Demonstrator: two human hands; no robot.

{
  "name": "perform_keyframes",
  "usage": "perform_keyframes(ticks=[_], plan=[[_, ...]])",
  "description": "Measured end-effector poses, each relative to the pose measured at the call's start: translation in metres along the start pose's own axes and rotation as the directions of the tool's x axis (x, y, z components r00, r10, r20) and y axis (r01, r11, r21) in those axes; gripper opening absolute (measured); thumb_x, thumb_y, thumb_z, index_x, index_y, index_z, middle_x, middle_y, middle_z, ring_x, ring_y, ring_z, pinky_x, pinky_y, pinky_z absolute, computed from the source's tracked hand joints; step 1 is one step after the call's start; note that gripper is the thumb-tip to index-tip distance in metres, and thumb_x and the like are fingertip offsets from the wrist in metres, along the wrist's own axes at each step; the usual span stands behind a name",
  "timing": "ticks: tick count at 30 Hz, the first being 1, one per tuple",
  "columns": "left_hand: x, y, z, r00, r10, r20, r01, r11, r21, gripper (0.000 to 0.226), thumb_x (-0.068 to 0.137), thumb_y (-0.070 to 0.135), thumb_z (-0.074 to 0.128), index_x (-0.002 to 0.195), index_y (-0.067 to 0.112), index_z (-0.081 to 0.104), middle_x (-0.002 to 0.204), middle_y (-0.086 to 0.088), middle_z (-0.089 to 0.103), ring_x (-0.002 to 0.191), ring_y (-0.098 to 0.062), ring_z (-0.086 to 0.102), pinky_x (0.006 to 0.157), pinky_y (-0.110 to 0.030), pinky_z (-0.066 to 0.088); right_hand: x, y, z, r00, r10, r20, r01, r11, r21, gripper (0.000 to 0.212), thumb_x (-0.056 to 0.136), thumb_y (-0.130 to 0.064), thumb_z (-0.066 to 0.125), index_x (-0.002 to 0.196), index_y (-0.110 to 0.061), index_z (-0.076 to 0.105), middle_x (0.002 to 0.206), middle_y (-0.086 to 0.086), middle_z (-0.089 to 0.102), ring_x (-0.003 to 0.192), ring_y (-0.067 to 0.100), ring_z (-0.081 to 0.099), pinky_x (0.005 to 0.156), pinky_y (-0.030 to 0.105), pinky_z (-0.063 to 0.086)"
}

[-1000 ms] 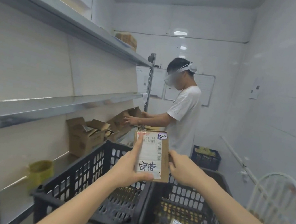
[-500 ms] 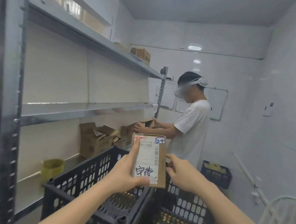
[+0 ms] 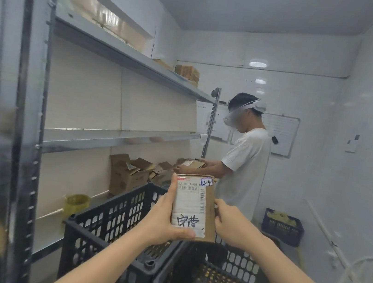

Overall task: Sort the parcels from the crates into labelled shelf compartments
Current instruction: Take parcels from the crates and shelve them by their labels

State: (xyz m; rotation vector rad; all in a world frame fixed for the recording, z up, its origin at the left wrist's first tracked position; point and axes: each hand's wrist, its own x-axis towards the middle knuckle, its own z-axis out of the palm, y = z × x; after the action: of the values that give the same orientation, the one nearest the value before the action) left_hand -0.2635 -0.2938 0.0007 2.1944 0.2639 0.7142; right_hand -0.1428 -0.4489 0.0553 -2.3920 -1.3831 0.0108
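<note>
Between left hand (image 3: 164, 220) and right hand (image 3: 232, 225), both gripping it, parcel (image 3: 191, 205) stands upright, long axis vertical. Shelf (image 3: 113, 139) lies leftward, nearer left hand.

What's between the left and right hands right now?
The parcel marked 2-4, held upright: the left hand grips its left edge and bottom, the right hand holds its right edge. Seen in the head view.

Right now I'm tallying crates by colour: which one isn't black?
The blue crate on the floor beyond the other person; the left crate and right crate nearest you are black.
</note>
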Motion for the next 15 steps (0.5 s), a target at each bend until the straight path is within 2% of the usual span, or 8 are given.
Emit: perform_keyframes(ticks=[1,3,5,7,9,10,12,15], plan=[[0.0,0.002,0.001,1.0,-0.008,0.016,0.008,1.0,-0.002,0.136,0.064,0.05,0.085,0.136,0.06,-0.03,0.139,0.012,0.045,0.119,-0.005,0.054,0.099,-0.024,0.047,-0.001,0.001,-0.001,1.0,-0.002,0.0,0.002,1.0,0.005,0.035,0.1,-0.018,0.036,0.135,-0.014,0.038,0.129,0.007,0.058,0.107,0.02,0.059,0.083,0.029,0.05],[-0.001,0.005,0.001,0.999,-0.02,0.036,0.021,1.0,-0.019,0.13,0.073,0.037,0.084,0.134,0.06,-0.029,0.129,0.017,0.052,0.103,0.006,0.058,0.078,-0.005,0.046,-0.003,0.003,-0.004,1.0,-0.006,0.0,0.006,1.0,0.009,0.038,0.1,-0.018,0.037,0.138,-0.015,0.037,0.129,0.006,0.059,0.105,0.019,0.06,0.082,0.028,0.051],[-0.001,0.007,0.001,0.999,-0.031,0.036,0.031,0.999,-0.019,0.13,0.076,0.03,0.083,0.139,0.054,-0.029,0.126,0.017,0.052,0.097,0.009,0.058,0.069,-0.001,0.044,-0.005,0.003,-0.006,1.0,-0.008,0.001,0.008,1.0,0.004,0.042,0.1,-0.02,0.038,0.142,-0.016,0.034,0.128,0.005,0.059,0.101,0.018,0.06,0.08,0.028,0.051],[-0.002,0.007,0.001,0.999,-0.022,0.024,0.022,1.0,-0.005,0.132,0.076,0.03,0.083,0.141,0.051,-0.03,0.13,0.017,0.05,0.1,0.009,0.058,0.07,-0.002,0.044,-0.005,0.001,-0.008,1.0,-0.017,0.004,0.017,1.0,-0.002,0.043,0.1,-0.022,0.039,0.142,-0.016,0.033,0.129,0.005,0.059,0.103,0.018,0.06,0.083,0.03,0.051],[-0.004,0.007,0.001,1.0,-0.015,0.011,0.015,1.0,0.013,0.132,0.075,0.034,0.083,0.139,0.055,-0.031,0.136,0.014,0.047,0.106,0.004,0.057,0.077,-0.005,0.046,-0.006,-0.002,-0.009,1.0,-0.031,0.002,0.031,0.999,-0.01,0.041,0.1,-0.022,0.039,0.14,-0.015,0.035,0.131,0.005,0.058,0.11,0.021,0.058,0.09,0.033,0.051],[-0.005,0.007,0.0,1.0,-0.013,-0.004,0.014,0.999,0.031,0.131,0.073,0.038,0.083,0.137,0.059,-0.03,0.138,0.011,0.047,0.111,0.0,0.056,0.085,-0.011,0.047,-0.005,-0.004,-0.009,0.999,-0.041,0.003,0.041,0.999,-0.016,0.041,0.1,-0.022,0.039,0.14,-0.015,0.035,0.131,0.006,0.057,0.112,0.022,0.058,0.091,0.033,0.05],[-0.01,0.007,-0.004,0.999,-0.015,-0.044,0.018,0.997,0.075,0.129,0.068,0.046,0.083,0.133,0.066,-0.027,0.138,0.005,0.047,0.115,-0.008,0.055,0.099,-0.031,0.048,-0.005,-0.008,-0.008,0.998,-0.067,0.008,0.067,0.997,-0.028,0.042,0.1,-0.022,0.04,0.141,-0.016,0.033,0.131,0.006,0.057,0.112,0.022,0.058,0.091,0.033,0.05],[-0.019,0.009,-0.014,0.994,-0.027,-0.102,0.039,0.992,0.121,0.13,0.068,0.044,0.084,0.134,0.067,-0.024,0.134,0.004,0.047,0.113,-0.012,0.055,0.099,-0.041,0.049,-0.003,-0.013,-0.006,0.994,-0.103,0.024,0.104,0.991,-0.079,0.053,0.1,-0.02,0.041,0.149,-0.02,0.023,0.133,0.006,0.056,0.111,0.022,0.059,0.088,0.033,0.049]])
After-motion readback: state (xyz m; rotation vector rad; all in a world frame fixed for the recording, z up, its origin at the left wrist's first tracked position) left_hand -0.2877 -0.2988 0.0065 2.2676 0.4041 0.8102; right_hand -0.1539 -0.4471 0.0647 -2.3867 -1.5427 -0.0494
